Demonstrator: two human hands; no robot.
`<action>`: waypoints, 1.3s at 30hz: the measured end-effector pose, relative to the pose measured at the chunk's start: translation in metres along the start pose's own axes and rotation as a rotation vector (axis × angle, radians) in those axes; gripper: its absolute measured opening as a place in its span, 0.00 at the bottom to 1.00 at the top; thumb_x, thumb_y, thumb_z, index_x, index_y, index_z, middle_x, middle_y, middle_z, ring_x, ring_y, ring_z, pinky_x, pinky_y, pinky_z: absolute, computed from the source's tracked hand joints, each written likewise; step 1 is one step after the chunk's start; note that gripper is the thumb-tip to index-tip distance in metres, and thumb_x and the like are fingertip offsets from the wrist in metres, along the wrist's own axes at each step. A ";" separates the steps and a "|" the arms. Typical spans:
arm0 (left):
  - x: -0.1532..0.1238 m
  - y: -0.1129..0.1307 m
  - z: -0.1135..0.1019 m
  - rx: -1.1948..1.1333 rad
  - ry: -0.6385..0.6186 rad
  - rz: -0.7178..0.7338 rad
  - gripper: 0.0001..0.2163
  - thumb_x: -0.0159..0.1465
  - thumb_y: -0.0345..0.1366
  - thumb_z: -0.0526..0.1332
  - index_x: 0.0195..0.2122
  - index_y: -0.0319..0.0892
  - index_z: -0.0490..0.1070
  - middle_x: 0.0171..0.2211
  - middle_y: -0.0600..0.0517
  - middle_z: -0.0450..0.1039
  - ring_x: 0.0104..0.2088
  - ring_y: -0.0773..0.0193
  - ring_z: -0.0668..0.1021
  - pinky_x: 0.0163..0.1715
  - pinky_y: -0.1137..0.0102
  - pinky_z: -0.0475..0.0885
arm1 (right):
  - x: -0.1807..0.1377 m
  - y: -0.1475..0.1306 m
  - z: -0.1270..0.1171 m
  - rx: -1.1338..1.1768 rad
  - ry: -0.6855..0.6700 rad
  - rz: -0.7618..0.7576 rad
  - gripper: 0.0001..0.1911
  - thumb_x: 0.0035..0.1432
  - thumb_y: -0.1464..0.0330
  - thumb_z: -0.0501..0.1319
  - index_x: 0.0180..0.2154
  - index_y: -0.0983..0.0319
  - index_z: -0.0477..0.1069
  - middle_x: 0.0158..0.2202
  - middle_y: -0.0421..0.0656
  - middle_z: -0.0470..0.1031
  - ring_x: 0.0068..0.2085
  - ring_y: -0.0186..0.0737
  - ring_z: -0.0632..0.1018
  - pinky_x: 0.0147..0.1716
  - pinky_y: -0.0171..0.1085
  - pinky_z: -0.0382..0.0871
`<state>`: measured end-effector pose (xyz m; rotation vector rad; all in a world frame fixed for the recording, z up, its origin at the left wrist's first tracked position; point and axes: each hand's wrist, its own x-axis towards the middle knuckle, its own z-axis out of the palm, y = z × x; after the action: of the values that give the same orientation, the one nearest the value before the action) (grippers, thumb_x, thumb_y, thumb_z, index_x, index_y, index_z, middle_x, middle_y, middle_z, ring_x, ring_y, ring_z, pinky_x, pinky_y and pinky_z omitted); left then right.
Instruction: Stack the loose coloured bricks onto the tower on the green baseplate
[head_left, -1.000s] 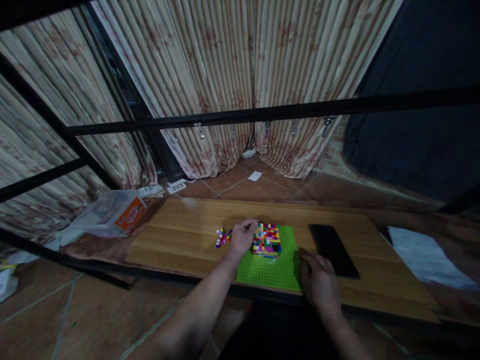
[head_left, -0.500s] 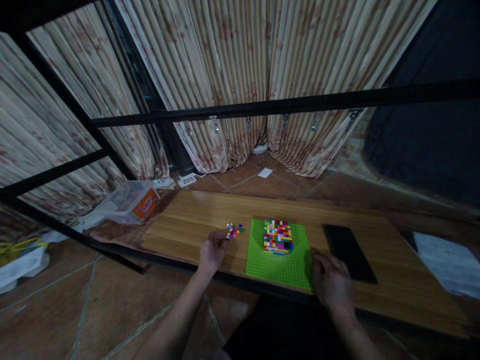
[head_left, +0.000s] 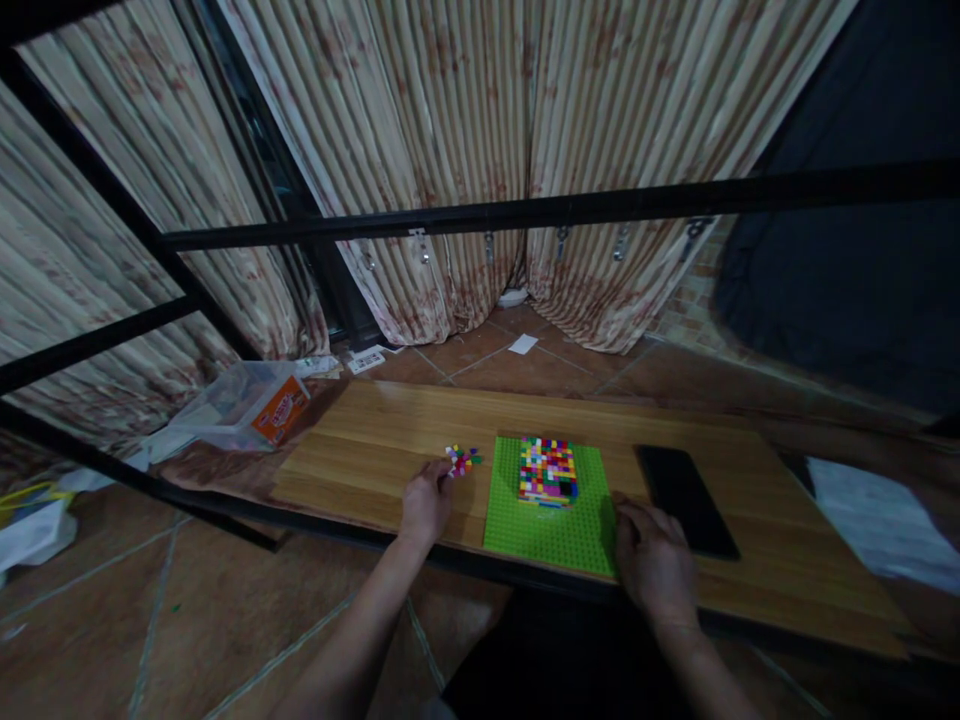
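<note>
A small heap of loose coloured building bricks [head_left: 463, 461] lies on the wooden table, left of a green baseplate [head_left: 525, 540]. My left hand [head_left: 427, 500] is at the heap's near left edge, fingertips drawn together; whatever they pinch is too small to make out. On the baseplate stands a low block built of many-coloured bricks [head_left: 547, 468], with a dark gap at its near right corner. My right hand [head_left: 654, 560] rests at the baseplate's right edge, fingers curled and closed. Its fingertips are partly hidden, and I cannot tell what they hold.
A black flat tablet-like slab [head_left: 686, 500] lies right of the baseplate on the table [head_left: 375, 440]. Beyond the table's left end sits a clear plastic box [head_left: 244, 405] with an orange label. A black metal bar [head_left: 480, 218] with hooks crosses in front of the curtains.
The whole view has shifted slightly, so things appear a little further left. My left hand has moved slightly closer to the loose bricks. The right hand stays by the baseplate.
</note>
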<state>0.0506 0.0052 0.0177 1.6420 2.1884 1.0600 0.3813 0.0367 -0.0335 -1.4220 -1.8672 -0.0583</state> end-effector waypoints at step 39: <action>0.046 0.105 0.067 -0.564 -0.101 0.084 0.04 0.57 0.31 0.62 0.28 0.42 0.77 0.33 0.52 0.79 0.37 0.66 0.78 0.45 0.69 0.71 | 0.002 -0.012 -0.006 -0.001 -0.023 0.047 0.15 0.63 0.68 0.51 0.39 0.64 0.76 0.42 0.51 0.78 0.42 0.47 0.73 0.45 0.43 0.69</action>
<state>0.1502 0.0871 0.0489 1.4866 1.5662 1.4163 0.3747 0.0315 -0.0235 -1.4723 -1.8520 -0.0197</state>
